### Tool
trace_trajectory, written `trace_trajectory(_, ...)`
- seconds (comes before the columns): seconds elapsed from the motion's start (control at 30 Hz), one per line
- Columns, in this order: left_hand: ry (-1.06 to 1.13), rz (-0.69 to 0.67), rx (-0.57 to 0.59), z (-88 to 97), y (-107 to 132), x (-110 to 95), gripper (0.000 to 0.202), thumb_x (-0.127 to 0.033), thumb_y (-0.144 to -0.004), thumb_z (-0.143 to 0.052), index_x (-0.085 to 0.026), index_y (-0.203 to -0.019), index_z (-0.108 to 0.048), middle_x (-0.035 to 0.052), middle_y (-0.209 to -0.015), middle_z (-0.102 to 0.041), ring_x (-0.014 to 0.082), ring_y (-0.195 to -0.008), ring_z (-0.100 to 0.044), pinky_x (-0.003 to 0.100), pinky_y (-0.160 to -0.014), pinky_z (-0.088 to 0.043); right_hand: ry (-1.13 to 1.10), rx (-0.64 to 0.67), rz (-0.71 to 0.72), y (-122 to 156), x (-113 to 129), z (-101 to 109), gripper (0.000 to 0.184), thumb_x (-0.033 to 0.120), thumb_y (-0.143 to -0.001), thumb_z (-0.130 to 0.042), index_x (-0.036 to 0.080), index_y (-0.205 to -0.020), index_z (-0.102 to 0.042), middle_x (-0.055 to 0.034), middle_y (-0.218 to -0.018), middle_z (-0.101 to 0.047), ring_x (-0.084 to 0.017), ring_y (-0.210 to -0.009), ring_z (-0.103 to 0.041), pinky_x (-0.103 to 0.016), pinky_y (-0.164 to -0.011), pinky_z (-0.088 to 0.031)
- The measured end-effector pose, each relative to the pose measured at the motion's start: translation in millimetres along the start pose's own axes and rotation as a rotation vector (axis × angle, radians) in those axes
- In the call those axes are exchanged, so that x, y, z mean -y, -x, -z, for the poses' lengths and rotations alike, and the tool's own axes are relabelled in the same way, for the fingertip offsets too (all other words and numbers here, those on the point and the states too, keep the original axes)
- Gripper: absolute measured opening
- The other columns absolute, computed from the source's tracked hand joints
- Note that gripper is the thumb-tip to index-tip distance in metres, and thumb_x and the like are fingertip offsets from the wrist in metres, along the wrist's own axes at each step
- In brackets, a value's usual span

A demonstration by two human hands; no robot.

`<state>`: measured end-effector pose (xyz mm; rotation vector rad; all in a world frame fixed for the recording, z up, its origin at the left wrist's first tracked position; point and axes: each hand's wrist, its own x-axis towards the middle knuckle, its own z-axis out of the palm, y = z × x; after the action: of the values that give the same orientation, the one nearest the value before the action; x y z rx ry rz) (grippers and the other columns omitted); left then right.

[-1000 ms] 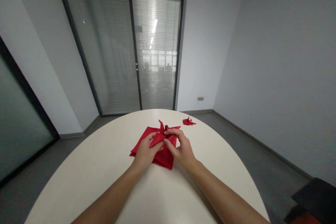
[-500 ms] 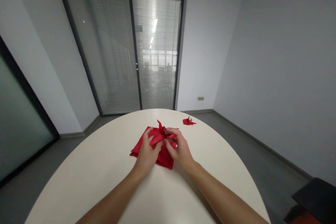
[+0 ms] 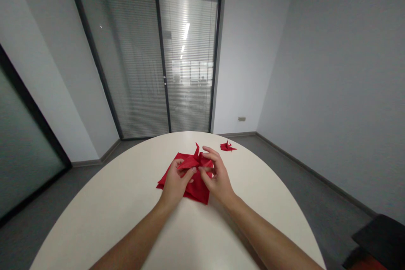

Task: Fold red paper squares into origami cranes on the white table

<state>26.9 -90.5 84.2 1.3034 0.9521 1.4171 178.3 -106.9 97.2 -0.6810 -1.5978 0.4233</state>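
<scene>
Between my hands is a red folded paper crane [image 3: 190, 162], its narrow point sticking up and a wing spread toward the left. My left hand [image 3: 175, 178] pinches the crane's left side between thumb and fingers. On the other side my right hand [image 3: 218, 175] grips the crane with thumb and index finger, its upper fingers raised and bent. Beneath both hands lie red paper sheets [image 3: 199, 192], flat on the table, partly covered by the hands and crane.
A second, finished-looking red paper crane [image 3: 227, 147] sits near the far right edge of the round white table [image 3: 126, 211]. A dark chair [image 3: 381, 236] stands at the lower right. Glass doors with blinds [image 3: 136, 63] are beyond the table.
The crane's upright point has shifted slightly to the right and its left wing has turned. My right hand's upper fingers have lifted away from the paper.
</scene>
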Motion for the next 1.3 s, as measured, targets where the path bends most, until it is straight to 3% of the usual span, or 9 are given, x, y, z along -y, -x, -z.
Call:
trace_trajectory(0.13, -0.03, -0.008, 0.092, -3.1, 1.1, 0.5, 0.036, -0.041, -0.08, -0.071, -0.015, -0.104, -0.062, 0.0119, -0.104, -0.072, 0.0247, -0.09, -0.071, 0.031, -0.068, -0.057, 0.056, 0.037, 0.04, 1.8, -0.5, 0.2, 0.047, 0.009, -0.09, -0.052, 0.03, -0.132, -0.047, -0.0117, -0.149, -0.043, -0.026, -0.139, -0.042, -0.041, -0.092, -0.058)
trace_trajectory(0.27, -0.105, -0.101, 0.126, -3.2, 5.2, -2.4, 0.029, -0.035, -0.083, -0.068, -0.018, -0.106, -0.065, 0.0096, -0.106, -0.072, 0.0232, -0.095, -0.069, 0.033, -0.08, -0.056, 0.139, 0.094, 0.128, 2.6, -2.3, -0.3, 0.063, 0.006, -0.089, -0.051, 0.031, -0.145, -0.036, -0.0101, -0.152, -0.042, -0.024, -0.144, -0.036, -0.052, -0.117, -0.036)
trace_trajectory(0.57, -0.306, -0.214, 0.002, -1.7, 8.5, -4.4, 0.022, -0.036, -0.093, -0.055, -0.018, -0.095, -0.068, 0.0065, -0.095, -0.071, 0.0206, -0.085, -0.067, 0.031, -0.077, -0.053, 0.246, 0.217, 0.171, 5.4, 1.4, 0.8, 0.081, 0.002, -0.087, -0.045, 0.031, -0.157, -0.016, -0.0066, -0.165, -0.018, -0.025, -0.152, -0.017, -0.052, -0.123, -0.026)
trace_trajectory(0.67, -0.237, -0.13, -0.05, -2.8, 7.6, -2.1, 0.028, -0.044, -0.091, -0.057, -0.018, -0.097, -0.066, 0.0063, -0.093, -0.071, 0.0193, -0.076, -0.067, 0.029, -0.065, -0.054, 0.28, 0.142, 0.141, 5.6, 0.6, 0.7, 0.078, 0.004, -0.088, -0.046, 0.032, -0.156, -0.019, -0.0065, -0.165, -0.015, -0.026, -0.152, -0.016, -0.054, -0.122, -0.025)
trace_trajectory(0.83, -0.081, -0.036, -0.045, -6.2, 7.5, 0.6, 0.036, -0.051, -0.087, -0.06, -0.018, -0.102, -0.061, 0.0046, -0.094, -0.069, 0.0135, -0.061, -0.066, 0.024, -0.055, -0.053, 0.181, -0.085, -0.024, 2.2, -0.2, -2.1, 0.072, 0.018, -0.089, -0.06, 0.03, -0.152, -0.027, -0.0105, -0.163, -0.021, -0.028, -0.149, -0.024, -0.047, -0.107, -0.046)
trace_trajectory(0.9, -0.05, -0.027, -0.016, -7.3, 8.1, 0.4, 0.036, -0.051, -0.087, -0.059, -0.018, -0.102, -0.06, 0.0045, -0.095, -0.068, 0.0119, -0.058, -0.065, 0.023, -0.053, -0.051, 0.052, -0.054, -0.167, -0.8, 0.6, -3.6, 0.064, 0.026, -0.088, -0.065, 0.027, -0.146, -0.038, -0.0122, -0.154, -0.039, -0.028, -0.14, -0.041, -0.043, -0.102, -0.049)
trace_trajectory(1.0, -0.06, -0.04, 0.015, -7.6, 9.6, 0.1, 0.035, -0.05, -0.088, -0.058, -0.017, -0.1, -0.06, 0.005, -0.094, -0.068, 0.0119, -0.058, -0.064, 0.023, -0.053, -0.051, -0.165, 0.084, -0.35, -5.7, 1.0, -4.7, 0.031, 0.036, -0.087, -0.067, 0.022, -0.115, -0.064, -0.0092, -0.115, -0.069, -0.025, -0.102, -0.066, -0.038, -0.089, -0.053)
trace_trajectory(1.1, -0.147, -0.076, 0.013, -5.9, 11.2, 1.5, 0.031, -0.047, -0.091, -0.055, -0.018, -0.099, -0.061, 0.0046, -0.094, -0.068, 0.0123, -0.061, -0.063, 0.024, -0.056, -0.052, -0.272, 0.057, -0.422, -9.4, -0.8, -3.4, 0.025, 0.043, -0.083, -0.072, 0.019, -0.088, -0.068, -0.0043, -0.086, -0.072, -0.02, -0.076, -0.065, -0.032, -0.073, -0.05)
trace_trajectory(1.3, -0.389, -0.213, 0.023, 0.2, 11.2, 3.3, 0.022, -0.037, -0.096, -0.05, -0.019, -0.097, -0.063, 0.0042, -0.091, -0.069, 0.0171, -0.071, -0.064, 0.03, -0.068, -0.052, -0.292, -0.095, -0.47, -13.7, -6.0, 1.6, 0.031, 0.048, -0.077, -0.077, 0.019, -0.076, -0.067, 0.0004, -0.069, -0.064, -0.015, -0.062, -0.053, -0.027, -0.061, -0.041)
